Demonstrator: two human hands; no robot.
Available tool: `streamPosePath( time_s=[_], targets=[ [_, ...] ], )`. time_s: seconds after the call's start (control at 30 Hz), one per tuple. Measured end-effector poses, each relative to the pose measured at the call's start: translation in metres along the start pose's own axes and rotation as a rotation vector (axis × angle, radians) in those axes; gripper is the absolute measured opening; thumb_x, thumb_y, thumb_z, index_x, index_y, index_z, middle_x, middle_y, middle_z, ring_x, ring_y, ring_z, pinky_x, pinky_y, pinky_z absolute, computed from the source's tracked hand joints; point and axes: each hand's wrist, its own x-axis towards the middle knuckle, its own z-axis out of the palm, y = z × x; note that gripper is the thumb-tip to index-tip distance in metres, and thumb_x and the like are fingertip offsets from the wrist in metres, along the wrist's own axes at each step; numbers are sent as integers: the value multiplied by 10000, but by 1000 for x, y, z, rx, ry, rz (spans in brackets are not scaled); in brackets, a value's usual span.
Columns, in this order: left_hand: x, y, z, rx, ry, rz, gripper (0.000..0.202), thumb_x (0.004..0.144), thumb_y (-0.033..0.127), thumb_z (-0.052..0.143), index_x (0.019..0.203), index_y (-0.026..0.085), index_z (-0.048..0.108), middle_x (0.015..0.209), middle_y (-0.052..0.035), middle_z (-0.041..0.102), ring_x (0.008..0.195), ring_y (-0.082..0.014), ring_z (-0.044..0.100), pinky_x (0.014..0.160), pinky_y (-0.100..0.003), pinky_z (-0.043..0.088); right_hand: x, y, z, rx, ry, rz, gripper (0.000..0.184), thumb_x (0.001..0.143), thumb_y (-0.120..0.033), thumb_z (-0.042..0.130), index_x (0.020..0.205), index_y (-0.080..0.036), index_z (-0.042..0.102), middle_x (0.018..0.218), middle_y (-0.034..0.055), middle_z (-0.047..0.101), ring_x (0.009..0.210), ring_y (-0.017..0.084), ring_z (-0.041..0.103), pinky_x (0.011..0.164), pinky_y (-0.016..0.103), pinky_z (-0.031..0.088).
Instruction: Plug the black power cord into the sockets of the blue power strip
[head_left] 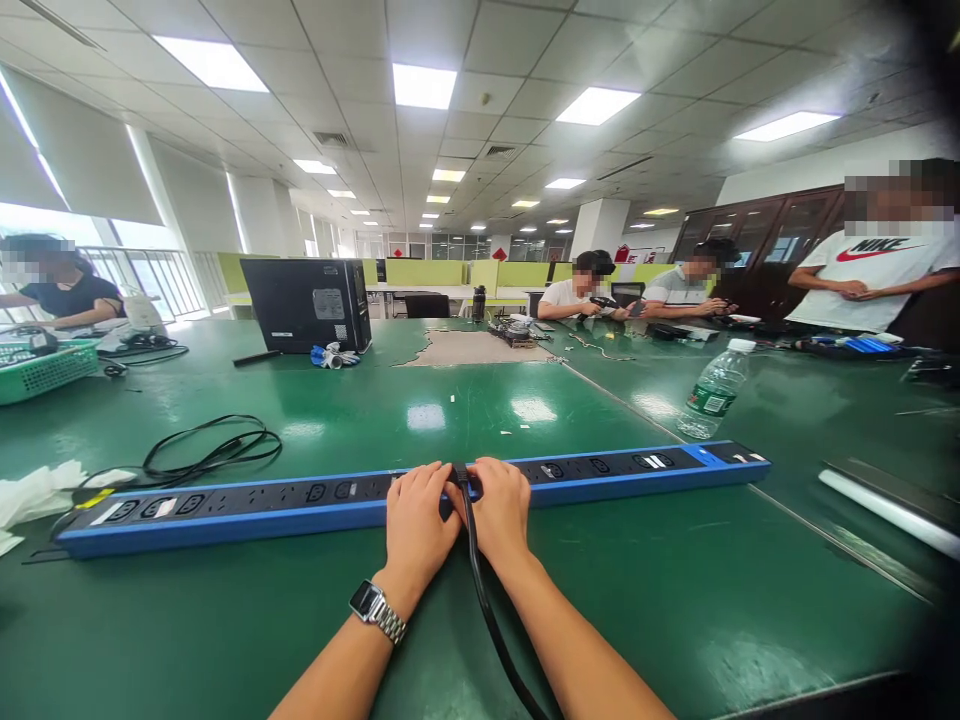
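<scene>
A long blue and black power strip (300, 515) lies across the green table in front of me, its sockets facing up. At its middle, a black plug (460, 474) sits on the socket face between my two hands. How deep it is in a socket is hidden. My left hand (421, 520), with a watch (379, 610) on the wrist, closes on the plug from the left. From the right, my right hand (501, 508) grips it too, fingers bent over the strip. A thick black cord (484, 590) runs from the plug down between my forearms.
A thin black cable (214, 450) lies coiled behind the strip's left part, near crumpled white tissue (37, 500). A plastic bottle (716, 390) stands behind its right end. Farther back are a black computer case (300, 305) and a green basket (49, 372). Several people sit or stand around.
</scene>
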Motion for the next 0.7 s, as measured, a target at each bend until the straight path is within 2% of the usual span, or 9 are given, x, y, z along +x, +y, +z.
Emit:
streamPosePath(
  time_s=[0.13, 0.3, 0.47, 0.7],
  targets=[
    [2, -3, -4, 25, -10, 22, 387, 839, 187, 521, 1208, 234, 624, 1234, -49, 658, 1161, -237, 555, 1024, -416, 403, -3, 0, -2, 8, -27, -38, 259, 882, -402, 573, 1038, -225, 680, 1135, 87, 665, 1075, 273, 524, 949, 424, 347],
    [4, -5, -9, 33, -73, 35, 380, 842, 202, 545, 1213, 232, 621, 1210, -40, 673, 1145, -241, 560, 995, -405, 425, -4, -8, -11, -122, -89, -134, 233, 893, -278, 545, 1075, -212, 675, 1143, 93, 667, 1061, 277, 521, 918, 419, 366],
    [2, 0, -5, 23, -70, 57, 414, 852, 177, 521, 1261, 191, 577, 1232, -65, 657, 1173, -249, 535, 1031, -414, 394, -3, -9, -18, -183, -131, -176, 235, 934, -257, 483, 1088, -229, 658, 1087, 73, 700, 1033, 278, 540, 892, 423, 362],
    [1, -1, -1, 46, -41, 58, 404, 848, 170, 521, 1245, 183, 595, 1258, -80, 645, 1205, -268, 514, 1016, -434, 415, -3, -6, -19, -151, -165, -165, 234, 942, -290, 490, 1100, -224, 650, 1137, 66, 697, 1066, 273, 544, 917, 428, 365]
  ],
)
